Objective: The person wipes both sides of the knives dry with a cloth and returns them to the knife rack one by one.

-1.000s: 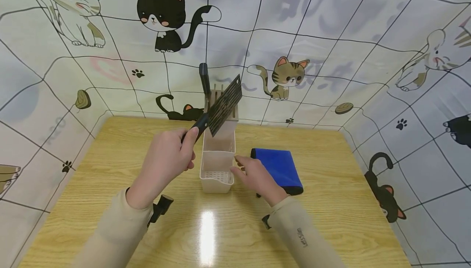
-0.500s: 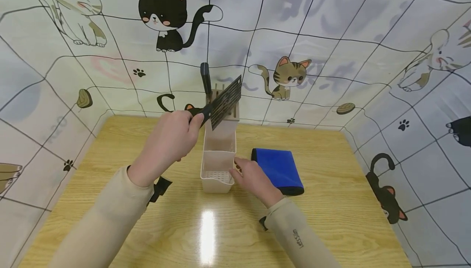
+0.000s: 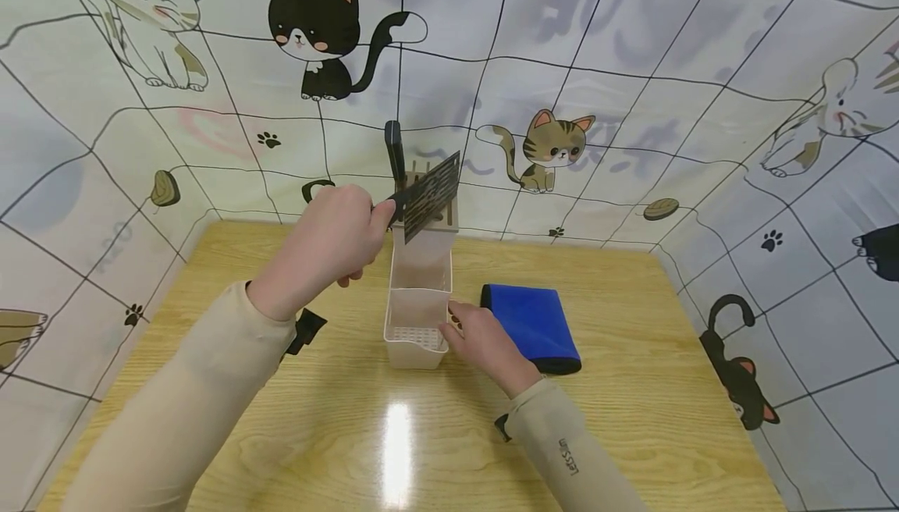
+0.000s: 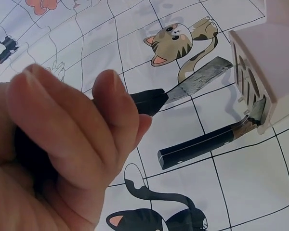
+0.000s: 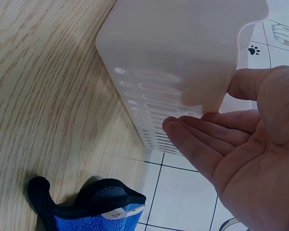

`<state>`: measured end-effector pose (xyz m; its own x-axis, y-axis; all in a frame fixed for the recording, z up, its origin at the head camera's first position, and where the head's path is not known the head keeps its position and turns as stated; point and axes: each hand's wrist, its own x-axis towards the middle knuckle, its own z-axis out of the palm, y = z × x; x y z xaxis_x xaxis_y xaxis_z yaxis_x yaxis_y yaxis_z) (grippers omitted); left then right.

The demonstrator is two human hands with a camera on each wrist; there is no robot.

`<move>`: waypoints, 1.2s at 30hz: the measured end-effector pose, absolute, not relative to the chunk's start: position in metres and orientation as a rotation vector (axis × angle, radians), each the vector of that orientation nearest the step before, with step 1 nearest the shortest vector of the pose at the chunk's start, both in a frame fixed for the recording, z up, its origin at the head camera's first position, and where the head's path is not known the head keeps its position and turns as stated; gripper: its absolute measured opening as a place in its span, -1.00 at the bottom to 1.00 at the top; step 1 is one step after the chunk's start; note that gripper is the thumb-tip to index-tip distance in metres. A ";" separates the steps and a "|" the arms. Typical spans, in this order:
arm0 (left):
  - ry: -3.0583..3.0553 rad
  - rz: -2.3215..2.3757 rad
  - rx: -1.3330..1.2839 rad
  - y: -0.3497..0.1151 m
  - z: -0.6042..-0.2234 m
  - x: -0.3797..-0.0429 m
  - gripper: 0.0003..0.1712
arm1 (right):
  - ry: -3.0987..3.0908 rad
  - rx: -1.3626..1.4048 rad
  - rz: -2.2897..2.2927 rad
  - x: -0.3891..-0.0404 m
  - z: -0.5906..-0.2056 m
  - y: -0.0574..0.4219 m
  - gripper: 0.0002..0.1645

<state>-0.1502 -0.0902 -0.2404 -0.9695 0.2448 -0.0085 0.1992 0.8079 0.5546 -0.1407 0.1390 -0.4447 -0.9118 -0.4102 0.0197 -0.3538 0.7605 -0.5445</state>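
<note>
My left hand (image 3: 330, 239) grips a cleaver (image 3: 434, 193) by its black handle. The broad, dark blade with mottled reflections slants up to the right over the slotted back part of a cream plastic knife holder (image 3: 416, 354). In the left wrist view the blade's far end is close to the slotted top, but I cannot tell whether they touch. A second knife (image 4: 197, 148) with a black handle stands in a slot at the holder's left. My right hand (image 3: 492, 344) pinches the holder's right front wall, fingers outside and thumb at the rim, as the right wrist view shows.
A folded blue cloth with black edging (image 3: 530, 325) lies on the wooden table (image 3: 632, 403), right of the holder and beside my right hand. The front compartments of the holder are open at the top. A cat-patterned tile-print sheet (image 3: 449, 83) rises behind and at both sides.
My left hand has moved forward with the cleaver, and the blade has tilted a little flatter over the holder. The right hand has closed in slightly on the holder's wall.
</note>
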 end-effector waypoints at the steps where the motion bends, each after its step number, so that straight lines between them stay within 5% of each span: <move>1: 2.911 0.874 0.357 -0.090 -0.240 -0.151 -0.32 | 2.856 -0.624 -0.851 -0.141 -0.444 0.139 -0.66; 21: 2.890 0.640 0.338 -0.080 -0.215 -0.154 -0.34 | 2.927 -0.667 -0.782 -0.141 -0.444 0.139 -0.81; 36: 2.845 0.813 0.343 -0.068 -0.193 -0.170 -0.65 | 2.927 -0.681 -0.797 -0.139 -0.446 0.137 -0.87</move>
